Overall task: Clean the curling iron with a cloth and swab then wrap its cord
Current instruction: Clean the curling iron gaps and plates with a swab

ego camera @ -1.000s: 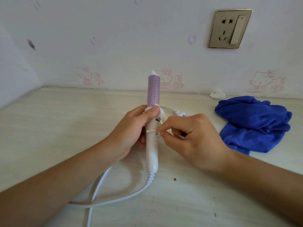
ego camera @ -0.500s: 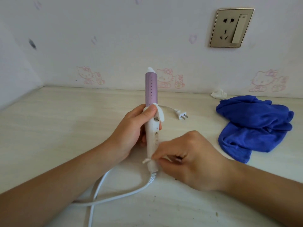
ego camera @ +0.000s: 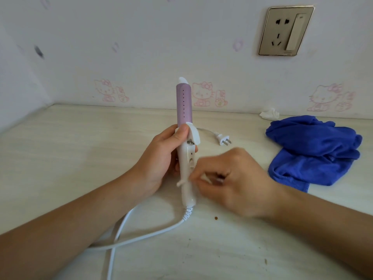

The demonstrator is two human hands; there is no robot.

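A: Bottom centre?
B: White cord [ego camera: 141,237] loops on the surface [ego camera: 70,158] and runs up into the curling iron [ego camera: 185,158] handle.
A: Hands?
B: Left hand [ego camera: 159,158] wrapped round the handle, iron upright at centre frame, purple barrel up. Right hand [ego camera: 232,182] blurred, fingers pinching a swab [ego camera: 181,182] against the lower handle.
A: Behind?
B: Plug [ego camera: 223,138] lies just right of the iron. Blue cloth [ego camera: 314,150] bunched at right edge, white wad [ego camera: 269,113] by the wall, socket [ego camera: 286,31] upper right.
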